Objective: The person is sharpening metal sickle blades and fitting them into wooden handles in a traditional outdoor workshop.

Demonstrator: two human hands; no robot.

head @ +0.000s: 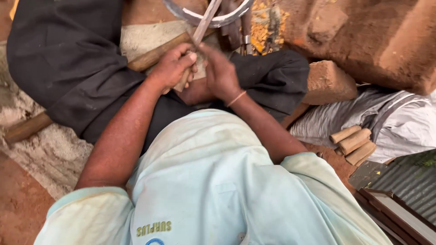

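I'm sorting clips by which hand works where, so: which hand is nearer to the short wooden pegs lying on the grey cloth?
The right hand is nearer, though still well apart from the wooden pegs, which lie off to its right. The left hand sits farther away, beyond the right hand.

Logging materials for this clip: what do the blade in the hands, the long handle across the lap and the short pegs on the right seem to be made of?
Blade: looks like metal, grey with a dull sheen and thin edge. Long handle: likely wood, brown, rounded and worn smooth. Short pegs: probably bare wood, pale tan with cut ends.

thin metal blade (205,20) — angled upward, hand-held
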